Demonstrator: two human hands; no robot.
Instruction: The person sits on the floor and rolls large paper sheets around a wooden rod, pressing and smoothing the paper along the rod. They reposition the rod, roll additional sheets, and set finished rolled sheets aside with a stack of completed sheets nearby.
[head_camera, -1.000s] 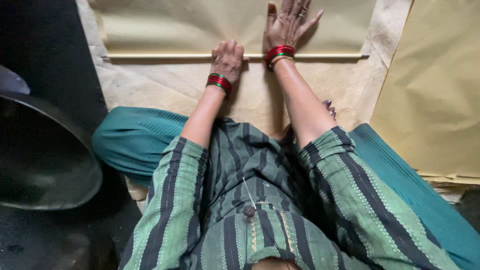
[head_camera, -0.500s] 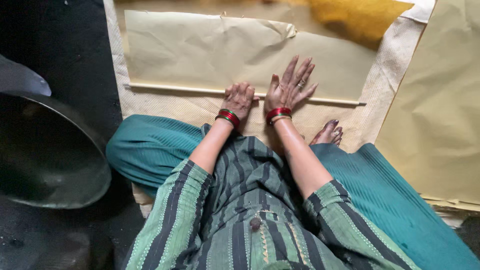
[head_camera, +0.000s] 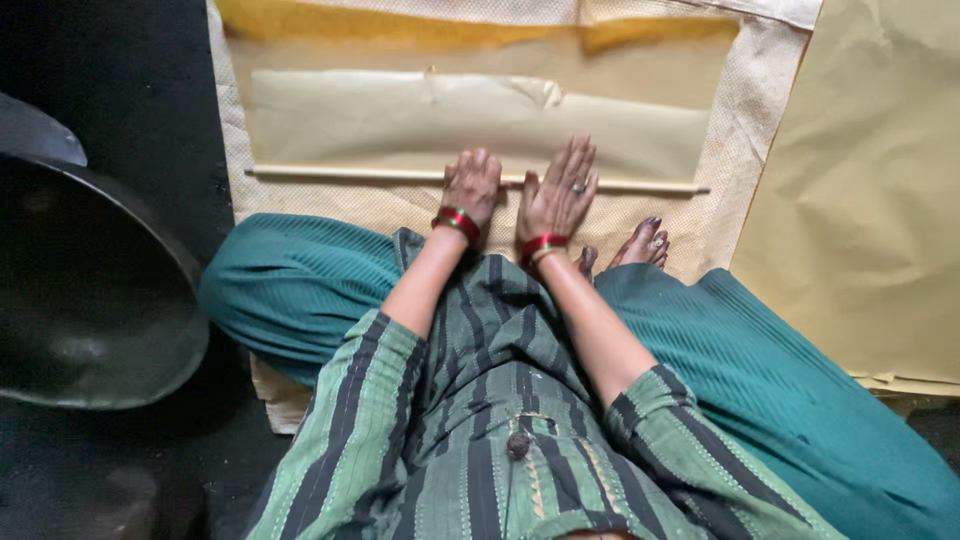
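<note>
Both hands lie side by side on a thin pale rod (head_camera: 480, 178) that runs left to right across a woven mat (head_camera: 400, 208) on the floor. The left hand (head_camera: 470, 186) rests palm down with the fingers curled over the rod, loosely closed on it rather than gripping; the right hand (head_camera: 558, 192) lies flat and released, fingers spread, its palm pressing the rod just beside the left. A ring shows on one right finger, and a red bangle (head_camera: 456, 222) circles each wrist.

Change over the last second: the hands have drawn back toward the body and come level with each other, where a second earlier the right reached well ahead of the left onto the sheet. The rod has come back with them, and the tan paper sheet (head_camera: 480, 120) behind it now lies exposed across its full width, with a creased fold near its upper middle. A yellow layer (head_camera: 330, 22) shows beyond the sheet at the far edge of the mat. Judged from this, the rod is near the body-side end of a rolling stroke over the paper.

Outward: the person's toes (head_camera: 643, 240) rest on the mat to the right of the hands; teal cloth (head_camera: 290, 290) covers the knees. A stack of tan sheets (head_camera: 870, 190) lies to the right, and a large dark metal bowl (head_camera: 90, 290) sits to the left.
</note>
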